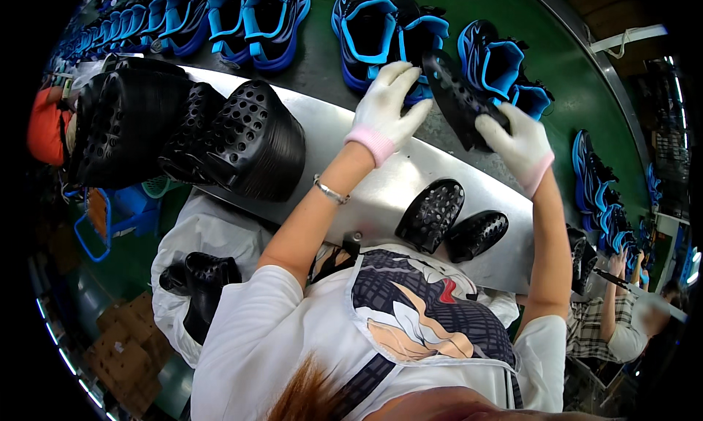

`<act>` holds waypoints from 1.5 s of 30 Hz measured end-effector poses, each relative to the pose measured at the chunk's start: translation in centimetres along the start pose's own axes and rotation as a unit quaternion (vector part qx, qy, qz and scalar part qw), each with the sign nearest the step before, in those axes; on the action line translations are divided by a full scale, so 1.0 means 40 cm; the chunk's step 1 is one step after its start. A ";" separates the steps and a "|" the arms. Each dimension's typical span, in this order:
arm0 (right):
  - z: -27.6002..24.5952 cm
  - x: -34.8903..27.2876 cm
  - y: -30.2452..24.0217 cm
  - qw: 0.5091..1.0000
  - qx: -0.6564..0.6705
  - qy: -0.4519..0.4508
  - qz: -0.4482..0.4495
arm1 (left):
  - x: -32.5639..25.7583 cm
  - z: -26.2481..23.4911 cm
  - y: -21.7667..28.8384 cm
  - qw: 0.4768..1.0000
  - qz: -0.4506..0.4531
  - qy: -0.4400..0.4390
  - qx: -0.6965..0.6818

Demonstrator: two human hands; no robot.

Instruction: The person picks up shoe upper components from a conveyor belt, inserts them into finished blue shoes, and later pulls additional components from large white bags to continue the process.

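My right hand (516, 141), in a white glove with a pink cuff, grips the lower end of a black perforated plastic shoe insert (458, 91), which is tilted over the bench edge. My left hand (389, 107), gloved alike, reaches to the heel of a black-and-blue sneaker (364, 36); its thumb and fingers are apart. Whether the fingertips touch the shoe I cannot tell. Beside it stands a second sneaker (421, 33), partly behind the insert. Another pair, with one sneaker (487, 55) in front, stands just right of the insert.
Tall nested stacks of black inserts (256, 139) stand on the left of the metal bench (337, 194). Two loose inserts (432, 212) lie near my apron. Rows of sneakers (271, 18) line the green surface (476, 0). A co-worker (611, 322) sits at right, another person (47, 124) at far left.
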State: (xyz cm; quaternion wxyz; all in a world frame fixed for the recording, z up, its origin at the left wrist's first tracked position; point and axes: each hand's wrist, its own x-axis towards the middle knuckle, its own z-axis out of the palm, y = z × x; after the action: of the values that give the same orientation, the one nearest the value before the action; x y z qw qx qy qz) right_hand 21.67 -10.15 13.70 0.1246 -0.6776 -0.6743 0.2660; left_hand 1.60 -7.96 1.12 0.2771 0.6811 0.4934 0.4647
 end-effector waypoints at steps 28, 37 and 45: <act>0.353 0.640 0.018 0.956 -0.290 -0.005 -0.030 | 0.246 0.076 -0.069 0.828 -0.202 -0.459 0.251; 0.173 0.328 -0.083 0.991 -0.069 -0.012 -0.112 | 0.246 0.014 -0.009 0.851 -0.273 -0.397 0.208; 0.153 -0.187 0.034 0.987 -0.115 -0.090 -0.070 | 0.184 0.013 -0.037 0.905 -0.204 -0.268 0.261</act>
State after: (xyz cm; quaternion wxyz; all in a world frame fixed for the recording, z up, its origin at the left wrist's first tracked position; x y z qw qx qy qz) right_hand 19.96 -18.74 9.36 0.0031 -0.6118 -0.7545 0.2375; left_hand 2.06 -0.53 2.31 0.2999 0.7124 0.6323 0.0529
